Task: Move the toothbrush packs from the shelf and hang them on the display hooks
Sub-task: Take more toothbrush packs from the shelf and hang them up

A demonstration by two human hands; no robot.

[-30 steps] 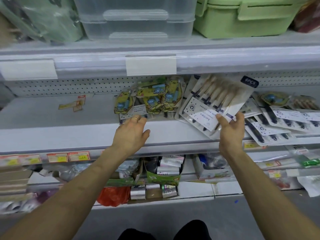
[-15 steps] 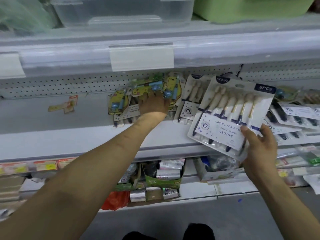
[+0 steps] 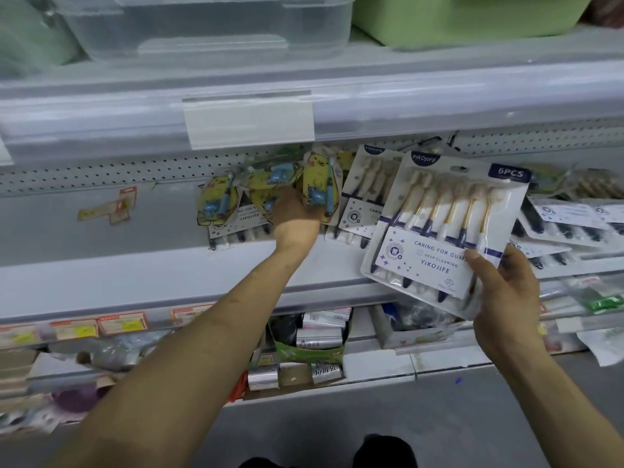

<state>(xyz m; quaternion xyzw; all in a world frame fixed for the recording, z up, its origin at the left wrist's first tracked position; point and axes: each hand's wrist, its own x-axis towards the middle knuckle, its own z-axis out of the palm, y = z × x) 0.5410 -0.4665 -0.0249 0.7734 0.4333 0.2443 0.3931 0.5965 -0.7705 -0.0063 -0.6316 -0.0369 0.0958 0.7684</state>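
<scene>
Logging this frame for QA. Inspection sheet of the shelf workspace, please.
Surface: grey shelf, pegboard wall behind.
Job's things: six-piece toothbrush pack held above the shelf edge; similar packs lie on the shelf at right; yellow cartoon packs piled at the back.
Clutter: loose price tags on the shelf, left.
Hands: left hand among the yellow cartoon packs, grip hidden; right hand grips the six-piece toothbrush pack's lower corner.
Cables: nothing seen.
Surroundings: clear tub and green bin above; boxes on the lower shelf.

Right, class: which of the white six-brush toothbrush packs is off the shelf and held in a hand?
The pack labelled 6PCS, gripped at its lower right edge by the right hand; the other white packs lie on the shelf.
</scene>
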